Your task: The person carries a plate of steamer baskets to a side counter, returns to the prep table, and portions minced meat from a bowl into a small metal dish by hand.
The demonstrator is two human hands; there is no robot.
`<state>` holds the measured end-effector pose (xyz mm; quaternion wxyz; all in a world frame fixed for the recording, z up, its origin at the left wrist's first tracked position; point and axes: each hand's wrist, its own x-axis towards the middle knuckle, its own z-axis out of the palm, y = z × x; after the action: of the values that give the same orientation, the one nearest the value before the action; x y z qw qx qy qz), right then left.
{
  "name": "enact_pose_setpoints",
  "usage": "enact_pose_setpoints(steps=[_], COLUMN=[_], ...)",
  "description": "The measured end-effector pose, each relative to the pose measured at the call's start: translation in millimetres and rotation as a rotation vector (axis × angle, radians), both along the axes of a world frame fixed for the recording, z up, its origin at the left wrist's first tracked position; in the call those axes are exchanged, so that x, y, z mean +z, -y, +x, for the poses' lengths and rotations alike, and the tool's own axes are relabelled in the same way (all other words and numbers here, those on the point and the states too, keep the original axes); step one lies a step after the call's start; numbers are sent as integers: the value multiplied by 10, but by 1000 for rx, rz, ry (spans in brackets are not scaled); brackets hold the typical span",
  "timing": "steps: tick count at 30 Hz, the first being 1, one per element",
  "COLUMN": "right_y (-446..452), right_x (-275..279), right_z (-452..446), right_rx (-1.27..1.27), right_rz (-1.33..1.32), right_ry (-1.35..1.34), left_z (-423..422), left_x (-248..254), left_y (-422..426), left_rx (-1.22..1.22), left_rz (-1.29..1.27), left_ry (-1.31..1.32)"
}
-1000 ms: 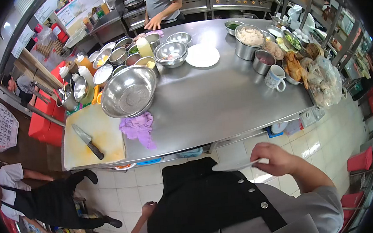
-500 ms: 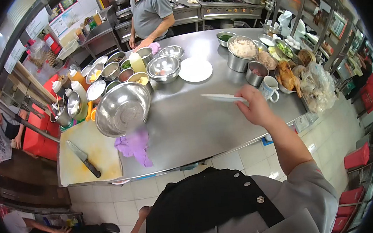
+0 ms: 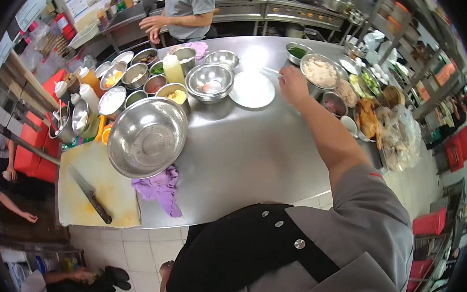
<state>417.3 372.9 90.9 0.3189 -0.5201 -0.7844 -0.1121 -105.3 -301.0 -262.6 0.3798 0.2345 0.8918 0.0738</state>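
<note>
My right hand [image 3: 293,84] reaches over the far side of the steel table, its fingers closed on a thin, flat white thing [image 3: 269,73]. It is smeared and pale, so its exact kind cannot be made out. Just left of the hand lies a round white plate [image 3: 252,90]. To the right stand a pot of pale shredded food [image 3: 320,72] and a bowl of chopped greens [image 3: 298,52]. My left hand [image 3: 166,269] hangs low beside my black apron, only partly visible, its fingers hidden.
A perforated steel bowl [image 3: 148,136], a purple cloth [image 3: 160,193] and a cutting board [image 3: 74,208] with a knife [image 3: 90,194] occupy the left. Bottles and ingredient bowls line the far left. A mug [image 3: 348,125] stands right. A co-worker [image 3: 187,15] stands across the table.
My right hand has moved away from me, up and slightly left, carrying the white thing to beside the plate. The co-worker's hands have lifted off the table. My view has shifted slightly.
</note>
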Motion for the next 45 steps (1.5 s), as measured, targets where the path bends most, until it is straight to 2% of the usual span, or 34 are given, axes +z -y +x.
enact_pose_setpoints(steps=[1, 5, 6, 13, 14, 17, 19, 24, 25, 27, 28, 29, 30, 31, 32, 33, 34, 37, 39, 41, 44, 45], right_y=[-205, -723, -834, -1074, -1149, -1265, -992, -789, -805, -856, -860, -859, -853, -877, -848, -863, -791, -858, -728, -603, -448, -493], right_x=[-132, -445, -564, -621, -540, -360, -5, -94, -42, 113, 173, 224, 257, 271, 288, 268, 298, 378, 414, 451, 534, 515], right_z=[17, 25, 73, 125, 83, -262, -811, -1533, -1553, -1570, -1580, -1588, -1611, -1592, -1589, -1584, -1571, -1569, -1574, -1590, -1665, -1659], right_rx=[-28, -171, -140, -244, -249, -53, 29, 28, 8, -30, -56, -77, -88, -47, 6, -15, 6, -19, -8, -21, -54, -47], right_rz=[16, -42, -28, -526, -689, -628, -743, -675, -763, -940, -916, -893, -872, -790, -651, -551, -436, -728, -786, -849, -901, -784], right_ry=[12, 74, 63, 310, 427, 223, -102, -8, -2, 21, 30, 44, 63, 71, 85, 110, 141, 142, -75, -200, -255, -123], left_z=[196, 559, 651, 922, 923, 935, 923, 718, 674, 721, 768, 809, 721, 908, 954, 964, 878, 777, 677, 777, 707, 688], left_x=[266, 422, 422, 497, 497, 479, 479, 393, 397, 765, 1104, 1454, 1543, 2213, 2546, 2851, 2921, 3424, 3546, 3850, 3869, 3833], left_y=[-32, 235, 264, 388, 391, 355, 327, 28, -61, -317, -519, -782, -842, -1262, -1507, -1740, -1894, -2493, -2813, -3027, -3188, -3201], left_rx=[40, 115, 137, 200, 203, 211, 211, 135, 86, -75, -150, -228, -684, -91, 108, 171, 170, 150, 129, 46, -172, -221], left_rz=[-43, -37, -46, -83, -80, -60, -37, 92, 131, 203, 236, 152, 314, 314, 413, 601, 718, 930, 1024, 1066, 994, 950], left_ry=[-24, -69, -70, -65, -65, -64, -66, -60, -59, -78, -86, -61, -281, 105, 133, 138, 48, -7, 28, -177, -555, -610])
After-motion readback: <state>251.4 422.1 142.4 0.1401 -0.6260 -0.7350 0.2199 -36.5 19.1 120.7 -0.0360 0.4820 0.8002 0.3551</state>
